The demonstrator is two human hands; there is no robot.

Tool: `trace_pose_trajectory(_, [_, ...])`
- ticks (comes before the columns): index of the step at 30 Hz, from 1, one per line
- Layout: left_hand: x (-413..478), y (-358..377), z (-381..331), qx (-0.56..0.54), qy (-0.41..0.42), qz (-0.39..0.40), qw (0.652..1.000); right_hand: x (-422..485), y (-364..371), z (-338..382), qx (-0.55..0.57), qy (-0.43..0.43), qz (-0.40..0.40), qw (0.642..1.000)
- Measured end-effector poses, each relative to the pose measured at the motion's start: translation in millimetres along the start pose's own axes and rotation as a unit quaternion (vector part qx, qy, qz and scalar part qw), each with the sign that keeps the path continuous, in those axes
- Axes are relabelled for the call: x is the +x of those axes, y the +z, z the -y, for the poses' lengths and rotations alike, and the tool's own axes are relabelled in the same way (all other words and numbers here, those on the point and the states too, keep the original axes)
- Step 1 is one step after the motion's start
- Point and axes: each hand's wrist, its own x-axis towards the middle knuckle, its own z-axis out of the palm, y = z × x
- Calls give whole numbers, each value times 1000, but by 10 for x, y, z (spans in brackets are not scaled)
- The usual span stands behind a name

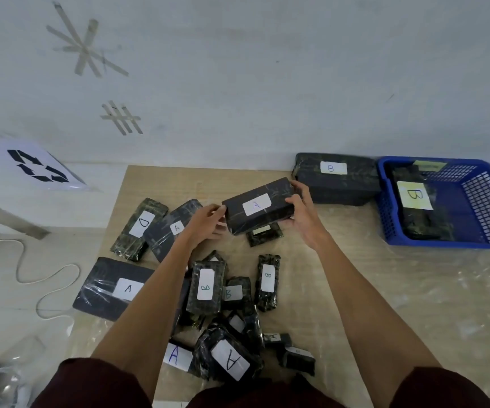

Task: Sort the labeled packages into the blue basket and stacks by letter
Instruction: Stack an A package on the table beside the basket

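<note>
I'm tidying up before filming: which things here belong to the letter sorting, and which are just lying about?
Job: A package in left hand and right hand; blue basket; B package inside it; large B package beside it; D package; loose pile of packages.
Lying about: white cable; recycling sign; tape marks.

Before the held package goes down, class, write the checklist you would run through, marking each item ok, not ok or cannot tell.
1. Label on the held package reads A and faces up: ok.
2. Grip: left hand and right hand hold its two ends: ok.
3. Blue basket as its destination: it holds a B package: not ok.
4. Spot for A: the flat A package lies at the left with its label showing: ok.
5. Whether an A stack has been started: cannot tell.
</note>
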Motion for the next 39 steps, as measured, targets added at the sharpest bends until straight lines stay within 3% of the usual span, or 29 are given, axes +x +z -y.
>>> trace_pose_trajectory(8, [-150, 562, -420, -153, 90, 8, 984, -257, -431, 247, -85, 21, 14, 996])
trace_pose_trajectory(14, [-315, 1060, -764, -95, 171, 91, 976, -384, -843, 361, -106, -54, -39, 992])
trace_pose_trajectory(23, [-350, 1890, -1127, -69, 235, 13, 969, -448, -1585, 682, -103, -123, -55, 986])
trace_pose_trajectory(28, [-397, 2366, -1282, -92, 241, -34, 965, -390, -2033, 870, -95, -118, -31, 988])
trace_pose_trajectory(39, [-402, 2898, -1620, -83, 246, -37, 965, -305, -2683, 1146, -128, -136, 9, 982])
